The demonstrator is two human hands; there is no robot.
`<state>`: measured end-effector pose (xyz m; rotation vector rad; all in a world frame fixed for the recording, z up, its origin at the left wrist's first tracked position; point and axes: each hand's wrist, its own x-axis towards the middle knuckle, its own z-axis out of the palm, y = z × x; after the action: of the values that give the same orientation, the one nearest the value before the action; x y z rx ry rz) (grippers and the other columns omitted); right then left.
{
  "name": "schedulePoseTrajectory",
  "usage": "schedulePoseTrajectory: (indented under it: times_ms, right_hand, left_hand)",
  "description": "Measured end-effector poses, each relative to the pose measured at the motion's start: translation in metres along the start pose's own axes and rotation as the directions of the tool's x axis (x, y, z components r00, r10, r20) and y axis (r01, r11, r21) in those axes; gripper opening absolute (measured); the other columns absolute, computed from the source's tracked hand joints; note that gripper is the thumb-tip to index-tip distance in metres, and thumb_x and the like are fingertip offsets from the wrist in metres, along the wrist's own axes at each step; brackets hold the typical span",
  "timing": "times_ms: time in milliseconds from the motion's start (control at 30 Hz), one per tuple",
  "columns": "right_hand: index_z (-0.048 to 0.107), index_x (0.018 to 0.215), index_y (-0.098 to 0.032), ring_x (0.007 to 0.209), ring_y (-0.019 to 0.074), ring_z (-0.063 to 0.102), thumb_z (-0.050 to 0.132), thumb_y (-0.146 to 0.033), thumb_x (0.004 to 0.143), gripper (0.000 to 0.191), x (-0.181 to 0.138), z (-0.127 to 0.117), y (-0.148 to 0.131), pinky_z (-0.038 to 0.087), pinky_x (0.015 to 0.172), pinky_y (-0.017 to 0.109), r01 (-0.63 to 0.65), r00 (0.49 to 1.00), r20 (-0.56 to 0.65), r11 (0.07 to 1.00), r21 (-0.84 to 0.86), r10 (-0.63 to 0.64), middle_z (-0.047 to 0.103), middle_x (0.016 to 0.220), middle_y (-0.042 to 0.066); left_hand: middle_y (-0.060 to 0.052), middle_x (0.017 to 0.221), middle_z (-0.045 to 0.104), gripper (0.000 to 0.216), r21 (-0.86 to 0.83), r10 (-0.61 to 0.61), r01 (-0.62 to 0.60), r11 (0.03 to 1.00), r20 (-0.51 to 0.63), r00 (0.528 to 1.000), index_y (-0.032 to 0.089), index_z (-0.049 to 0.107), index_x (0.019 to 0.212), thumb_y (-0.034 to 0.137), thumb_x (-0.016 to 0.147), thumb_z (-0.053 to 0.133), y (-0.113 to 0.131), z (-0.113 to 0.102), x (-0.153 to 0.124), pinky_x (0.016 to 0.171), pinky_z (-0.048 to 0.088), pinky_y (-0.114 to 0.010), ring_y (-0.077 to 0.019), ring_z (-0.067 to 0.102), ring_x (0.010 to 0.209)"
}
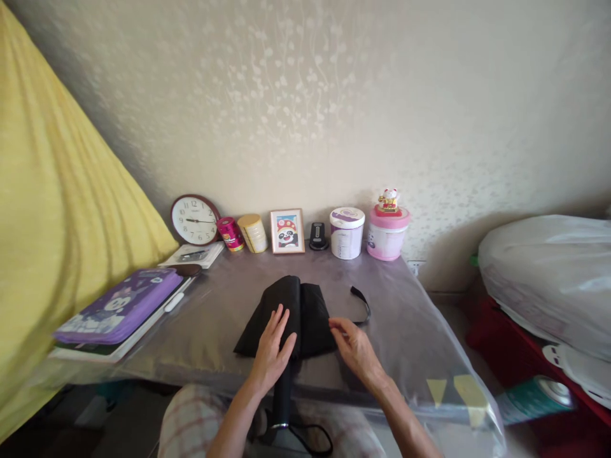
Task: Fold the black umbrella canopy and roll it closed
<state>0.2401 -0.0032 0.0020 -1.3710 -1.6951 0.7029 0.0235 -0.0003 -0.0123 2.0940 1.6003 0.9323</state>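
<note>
A black folding umbrella [281, 312], collapsed but with its canopy loose, lies on the table's front part. Its handle points toward me over the edge, with a wrist loop [315, 439] hanging from the end. My left hand [274, 353] rests flat on the canopy, fingers stretched out. At the canopy's right edge, my right hand [353, 346] pinches the fabric between thumb and fingers. A black strap [363, 302] curls on the table just beyond my right hand; where it joins the umbrella is hidden.
A plastic-covered table [214, 305] stands against the wall. Along its back are a clock [195, 219], cans, a framed panda picture [287, 231] and two tubs, one topped by a cat figurine [389, 200]. A purple case [119, 302] lies left. A spray can [537, 399] is right.
</note>
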Motion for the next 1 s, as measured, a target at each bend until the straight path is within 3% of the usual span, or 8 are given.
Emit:
schedulePoseTrajectory:
  times_ms: [100,267,367,500,667,800,1000]
  right_hand:
    - [0.062,0.103,-0.016,0.093,0.0216,0.063,0.043,-0.023,0.083,0.029,-0.001,0.000,0.010,0.048,0.083,0.033,-0.022,0.999,0.024,0.993,-0.117,0.025,0.068,0.099,0.010]
    - [0.064,0.099,-0.017,0.093,0.0207,0.062,0.041,-0.022,0.083,0.029,-0.001,0.003,0.002,0.046,0.086,0.033,0.038,0.999,0.037,0.981,-0.191,-0.031,0.068,0.096,0.008]
    - [0.063,0.099,-0.018,0.094,0.0202,0.061,0.038,-0.022,0.084,0.029,0.006,0.011,-0.007,0.045,0.088,0.034,0.108,0.994,0.006,0.978,-0.180,-0.108,0.067,0.096,0.007]
    - [0.057,0.112,-0.013,0.099,0.0190,0.060,0.038,-0.025,0.085,0.034,0.022,0.036,-0.013,0.046,0.091,0.033,0.130,0.989,0.084,0.989,-0.075,-0.124,0.065,0.108,0.011]
    - [0.046,0.125,-0.005,0.115,0.0238,0.052,0.039,-0.030,0.086,0.046,0.042,0.070,-0.020,0.041,0.098,0.038,0.093,0.989,0.123,0.991,-0.095,-0.081,0.056,0.122,0.018]
    - [0.038,0.131,0.001,0.123,0.0301,0.043,0.043,-0.036,0.085,0.059,0.052,0.087,-0.032,0.038,0.099,0.043,0.036,0.995,0.098,0.967,-0.251,-0.012,0.049,0.128,0.024]
    - [0.035,0.134,0.001,0.124,0.0339,0.042,0.043,-0.042,0.086,0.066,0.059,0.096,-0.037,0.036,0.100,0.046,0.046,0.997,0.081,0.932,-0.360,-0.018,0.045,0.131,0.025]
  left_hand:
    - [-0.005,0.151,0.021,0.049,-0.023,-0.025,0.025,0.999,-0.015,1.000,0.027,0.027,0.139,0.036,0.092,0.035,0.002,0.001,-0.002,0.111,0.023,-0.046,-0.0219,0.016,0.138]
    - [-0.006,0.151,0.019,0.052,-0.045,-0.056,0.055,0.997,-0.021,0.998,0.024,0.025,0.140,0.039,0.091,0.035,0.006,0.001,-0.008,0.111,0.022,-0.044,-0.0210,0.015,0.139]
    - [-0.007,0.151,0.018,0.057,-0.071,-0.110,0.108,0.992,-0.033,0.993,0.023,0.019,0.141,0.042,0.091,0.035,0.005,0.004,-0.015,0.111,0.022,-0.043,-0.0204,0.016,0.138]
    - [-0.015,0.149,0.021,0.068,-0.073,-0.235,0.231,0.970,-0.054,0.971,0.012,0.014,0.142,0.048,0.088,0.036,0.003,0.013,-0.024,0.111,0.022,-0.043,-0.0233,0.020,0.137]
    - [-0.020,0.145,0.028,0.069,0.013,-0.216,0.218,0.976,-0.098,0.971,0.008,0.020,0.140,0.048,0.086,0.037,0.000,0.021,-0.032,0.109,0.027,-0.046,-0.0273,0.027,0.134]
    - [-0.022,0.143,0.032,0.069,0.085,-0.167,0.179,0.980,-0.135,0.977,0.006,0.025,0.138,0.044,0.084,0.043,-0.001,0.022,-0.037,0.105,0.032,-0.047,-0.0295,0.032,0.132]
    - [-0.021,0.143,0.032,0.076,0.219,-0.269,0.268,0.938,-0.023,0.963,0.004,0.029,0.137,0.033,0.071,0.052,0.010,0.014,-0.036,0.105,0.031,-0.045,-0.0312,0.032,0.131]
